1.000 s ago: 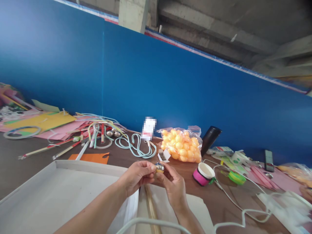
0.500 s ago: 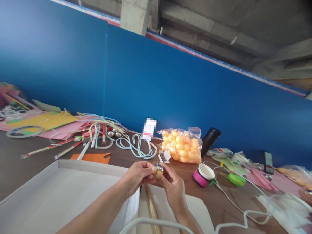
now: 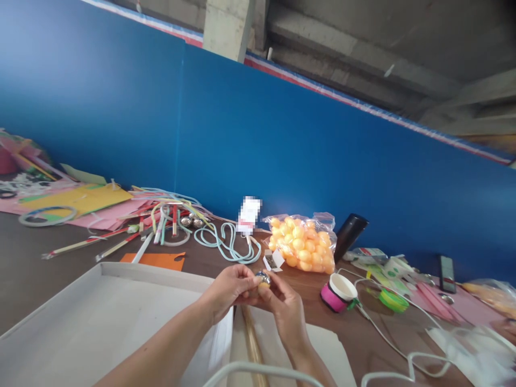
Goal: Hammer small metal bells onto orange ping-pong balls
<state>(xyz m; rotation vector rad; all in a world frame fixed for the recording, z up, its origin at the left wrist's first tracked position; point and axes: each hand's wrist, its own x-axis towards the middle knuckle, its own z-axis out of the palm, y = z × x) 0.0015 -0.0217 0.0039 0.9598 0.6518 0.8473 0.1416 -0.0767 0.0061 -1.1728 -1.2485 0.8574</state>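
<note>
A small shiny silver ball (image 3: 264, 278) with a yellowish lower side is pinched between my two hands, just above the inner edge of the white tray-like box (image 3: 157, 271). My left hand (image 3: 229, 290) grips it from the left with thumb and fingers. From the other side, my right hand (image 3: 284, 306) closes its thumb and fingers on the same ball; its underside is partly hidden by them. Right behind the hands stands a small open carton (image 3: 274, 260) holding tiny dark pieces. Below the hands, a gold-brown rod (image 3: 252, 338) lies on pale card.
A bag of orange balls (image 3: 302, 244), a black bottle (image 3: 350, 234) and a coiled pale-blue cord (image 3: 226, 247) lie along the blue wall. Right of me are a pink-banded cup (image 3: 338, 293) and a white cable (image 3: 403, 355). Several silver balls (image 3: 192, 221) rest among sticks and tubes at left.
The view has shifted slightly, so the table things appear a little further right. Both hands keep hold of the silver ball, which seems turned a little.
</note>
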